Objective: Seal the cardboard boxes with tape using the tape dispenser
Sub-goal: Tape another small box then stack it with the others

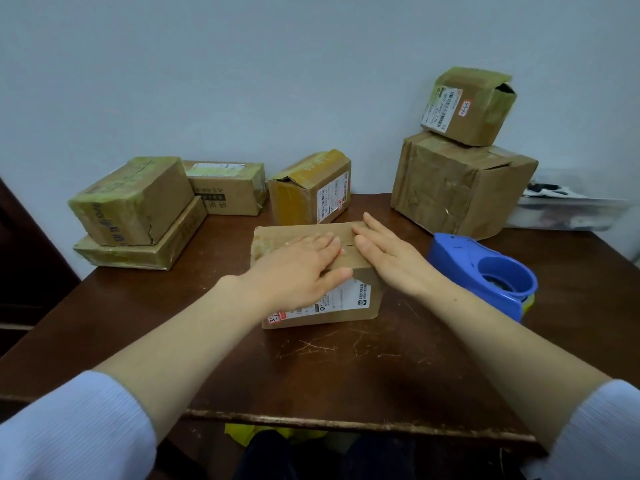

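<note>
The box point(346, 306) sits in the middle of the desk point(346, 368). The left hand point(304, 268) and right hand point(388, 254) lie flat on its top, fingers straight, holding nothing, 1 on each side of the seam. The blue dispenser point(485, 271) stands just right of the box, untouched.

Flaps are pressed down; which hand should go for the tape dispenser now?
Right. The blue tape dispenser stands just beside the right hand; the left hand, flat on the cardboard box, can hold the flaps.
</note>
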Demonstrator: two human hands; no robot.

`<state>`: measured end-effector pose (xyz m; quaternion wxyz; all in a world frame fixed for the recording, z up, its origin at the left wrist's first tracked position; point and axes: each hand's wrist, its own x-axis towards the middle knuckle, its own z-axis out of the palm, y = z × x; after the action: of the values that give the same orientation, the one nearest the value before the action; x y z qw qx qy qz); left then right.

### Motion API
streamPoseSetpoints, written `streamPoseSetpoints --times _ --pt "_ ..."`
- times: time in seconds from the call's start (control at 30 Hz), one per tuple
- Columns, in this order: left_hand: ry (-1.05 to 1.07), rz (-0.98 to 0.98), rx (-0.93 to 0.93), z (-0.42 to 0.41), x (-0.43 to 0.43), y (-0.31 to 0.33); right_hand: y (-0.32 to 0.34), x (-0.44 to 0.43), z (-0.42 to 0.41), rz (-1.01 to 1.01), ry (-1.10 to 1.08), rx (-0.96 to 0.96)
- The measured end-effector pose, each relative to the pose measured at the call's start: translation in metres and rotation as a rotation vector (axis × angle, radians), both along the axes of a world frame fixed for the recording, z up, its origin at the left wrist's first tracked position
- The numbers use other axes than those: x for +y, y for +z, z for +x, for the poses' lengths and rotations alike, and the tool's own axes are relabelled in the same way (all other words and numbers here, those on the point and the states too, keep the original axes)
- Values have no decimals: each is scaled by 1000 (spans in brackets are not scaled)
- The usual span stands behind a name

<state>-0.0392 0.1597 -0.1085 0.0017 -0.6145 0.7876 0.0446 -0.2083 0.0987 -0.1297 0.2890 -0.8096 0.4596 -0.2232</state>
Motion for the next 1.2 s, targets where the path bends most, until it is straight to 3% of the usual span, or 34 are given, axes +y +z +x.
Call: streamPoseSetpoints --times 0.07,0.13,0.27,0.33,0.5,0.7,0.8,0.9,1.0,1.1,1.2 --pt "-5 -17 -10 -2 1 2 -1 -1 -13 -77 -159 -92" --pt "-9 -72 3 -4 2 2 -1 -4 -33 -136 -333 -30" --pt "-24 -107 15 -12 -2 -1 -1 -6 -74 -46 -560 448" --pt "-32 -79 -11 -16 -5 -5 -3 -3 -83 -62 -594 647" --pt "-18 -56 -6 -16 -6 -9 -8 1 -90 -115 -661 695" --pt "11 -116 133 -15 0 -3 -4 -2 -94 -73 -571 941" --pt "14 -172 144 -17 1 2 -10 -3 -95 14 -552 788" --pt "80 -192 295 -24 2 11 -10 -4 -102 76 -623 565" --pt "217 -170 620 -33 2 25 3 -7 -113 111 -628 350" --pt "322 -154 924 -40 -6 38 38 2 -117 164 -565 -41" --pt "418 -96 1236 -45 -16 47 70 10 -119 349 -421 -398"
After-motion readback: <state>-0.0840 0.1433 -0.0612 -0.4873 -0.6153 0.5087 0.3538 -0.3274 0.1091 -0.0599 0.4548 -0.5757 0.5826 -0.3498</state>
